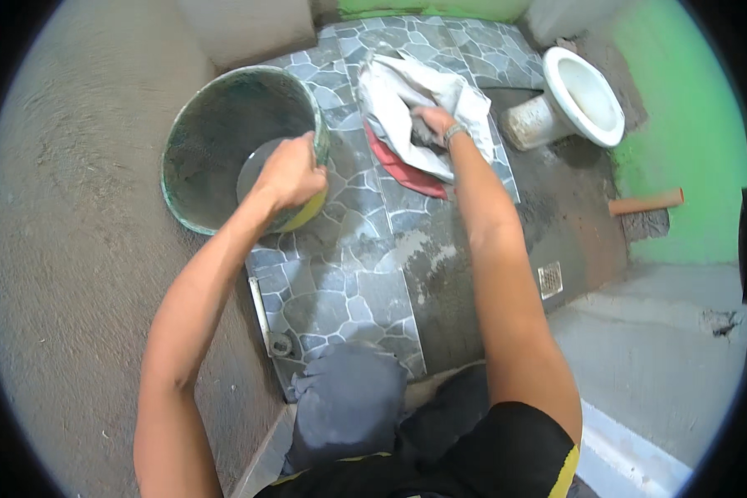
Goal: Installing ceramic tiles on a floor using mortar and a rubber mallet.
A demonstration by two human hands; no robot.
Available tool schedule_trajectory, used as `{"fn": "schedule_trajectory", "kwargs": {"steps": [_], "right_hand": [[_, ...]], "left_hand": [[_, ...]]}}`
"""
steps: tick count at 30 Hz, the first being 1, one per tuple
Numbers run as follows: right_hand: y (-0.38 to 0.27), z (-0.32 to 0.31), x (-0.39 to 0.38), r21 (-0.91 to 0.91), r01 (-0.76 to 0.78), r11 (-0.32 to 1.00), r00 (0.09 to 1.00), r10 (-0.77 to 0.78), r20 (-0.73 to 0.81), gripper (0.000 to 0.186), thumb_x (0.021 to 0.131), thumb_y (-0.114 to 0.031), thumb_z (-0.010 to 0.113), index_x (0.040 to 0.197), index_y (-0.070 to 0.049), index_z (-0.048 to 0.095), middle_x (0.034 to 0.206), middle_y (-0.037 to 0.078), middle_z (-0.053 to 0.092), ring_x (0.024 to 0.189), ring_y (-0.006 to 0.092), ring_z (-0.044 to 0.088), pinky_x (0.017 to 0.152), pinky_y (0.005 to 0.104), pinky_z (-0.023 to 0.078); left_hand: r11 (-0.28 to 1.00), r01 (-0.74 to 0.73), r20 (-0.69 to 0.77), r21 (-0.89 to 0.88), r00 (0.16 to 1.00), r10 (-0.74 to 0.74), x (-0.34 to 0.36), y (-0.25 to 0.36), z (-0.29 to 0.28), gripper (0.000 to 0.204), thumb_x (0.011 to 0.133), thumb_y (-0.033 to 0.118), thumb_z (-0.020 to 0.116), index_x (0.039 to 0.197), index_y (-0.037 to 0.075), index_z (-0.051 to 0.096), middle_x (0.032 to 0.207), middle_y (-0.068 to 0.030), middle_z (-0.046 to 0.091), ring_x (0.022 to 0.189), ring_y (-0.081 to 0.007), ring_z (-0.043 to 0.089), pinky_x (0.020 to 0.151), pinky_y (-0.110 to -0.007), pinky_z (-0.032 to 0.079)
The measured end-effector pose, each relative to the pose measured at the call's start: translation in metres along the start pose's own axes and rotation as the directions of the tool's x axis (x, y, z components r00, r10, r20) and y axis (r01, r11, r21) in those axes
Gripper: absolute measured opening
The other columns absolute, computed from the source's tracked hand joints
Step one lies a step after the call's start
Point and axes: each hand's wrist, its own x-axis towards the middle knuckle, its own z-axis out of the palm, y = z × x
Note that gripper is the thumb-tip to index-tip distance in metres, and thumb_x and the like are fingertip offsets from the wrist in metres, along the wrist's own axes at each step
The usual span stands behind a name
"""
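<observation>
My left hand [292, 176] is closed at the right rim of a large green-edged bucket [174, 187], which tips toward me beside the rough wall. A pale, round-edged patch shows inside the bucket, partly behind that hand. To the right, an open white sack [392, 91] with a red lower side sits on the stone-patterned tiles. My right hand [436, 124] reaches down into its mouth, fingers curled at some dark grey powdery material [424, 134]. The fingertips are partly hidden there.
A white toilet bowl [591, 95] lies tilted at the back right. An orange pipe [647, 202] juts from the green wall. A square floor drain [549, 280] is set in bare grey floor. A trowel-like tool [261, 315] rests along the left wall.
</observation>
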Motion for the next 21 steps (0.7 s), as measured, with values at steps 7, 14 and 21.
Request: {"fn": "schedule_trajectory", "kwargs": {"steps": [7,14,21], "right_hand": [[-0.034,0.016,-0.169,0.443,0.004,0.897,0.998,-0.030,0.053,0.025,0.098,-0.031,0.053,0.083,-0.012,0.059,0.066,-0.001,0.056,0.049,0.0076,0.045,0.036,0.0222,0.028],[0.196,-0.020,-0.293,0.449,-0.412,0.793,0.900,0.279,0.334,0.020,0.096,-0.016,0.050,0.086,-0.005,0.064,0.077,0.008,0.066,0.059,0.0139,0.058,0.049,0.0265,0.047],[0.282,-0.057,-0.321,0.415,0.452,0.790,0.506,0.156,-0.848,0.011,0.089,-0.007,0.056,0.084,-0.001,0.064,0.076,0.006,0.064,0.063,0.0221,0.062,0.059,0.0346,0.051]], "left_hand": [[0.991,-0.068,0.010,0.116,0.998,0.068,0.005,-0.013,-0.005,0.033,0.083,0.015,0.065,0.111,-0.003,0.062,0.098,-0.0295,0.067,0.097,-0.0434,0.066,0.084,-0.047,0.050],[0.990,-0.127,0.035,0.058,0.991,0.126,0.026,-0.010,0.010,0.039,0.082,0.018,0.065,0.114,-0.004,0.061,0.099,-0.0295,0.067,0.100,-0.0451,0.064,0.089,-0.046,0.048],[0.996,-0.082,0.104,0.018,0.991,0.080,0.020,0.007,0.017,0.038,0.081,0.015,0.064,0.114,-0.005,0.062,0.103,-0.0285,0.068,0.104,-0.0419,0.066,0.093,-0.043,0.047]]}}
